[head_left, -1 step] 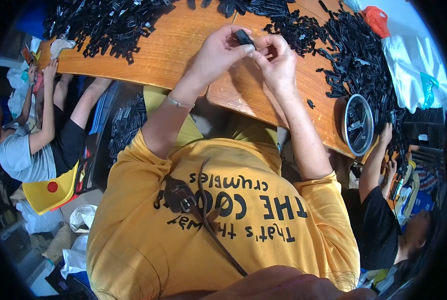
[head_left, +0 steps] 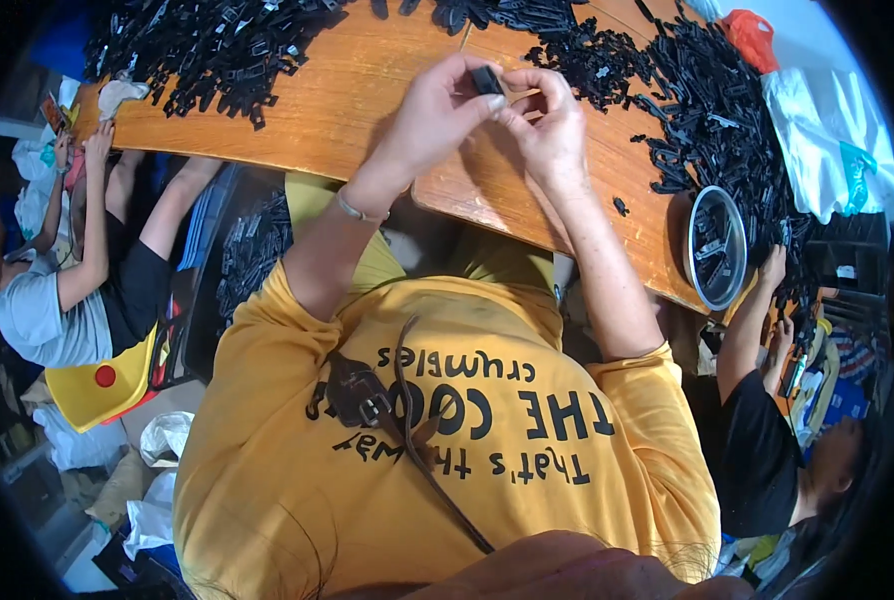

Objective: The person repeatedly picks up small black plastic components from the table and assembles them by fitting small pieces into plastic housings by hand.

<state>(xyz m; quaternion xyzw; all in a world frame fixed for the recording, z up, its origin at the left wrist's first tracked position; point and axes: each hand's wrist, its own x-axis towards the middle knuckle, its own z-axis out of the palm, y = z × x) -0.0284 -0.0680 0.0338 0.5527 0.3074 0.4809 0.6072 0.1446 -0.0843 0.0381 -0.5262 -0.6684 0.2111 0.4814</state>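
Note:
Over the wooden table, my left hand [head_left: 435, 118] pinches a small black plastic piece [head_left: 486, 80] between thumb and fingers. The piece is dark and oblong, tilted, and partly covered by the fingers; its exact kind cannot be made out. My right hand [head_left: 550, 128] meets it from the other side, with thumb and curled index finger closed at its near right edge. Both thumbs come close together there. Whether the right fingers also hold a smaller part is hidden.
Heaps of black plastic parts lie at the table's far left [head_left: 212, 60], far middle [head_left: 592, 60] and right [head_left: 722, 110]. A metal bowl [head_left: 693, 245] with black parts stands at the right edge. People sit at left [head_left: 42, 305] and right [head_left: 757, 450]. A dark crate [head_left: 229, 190] holds parts below.
Both hands and the black piece have shifted very slightly to the left. The grip looks the same.

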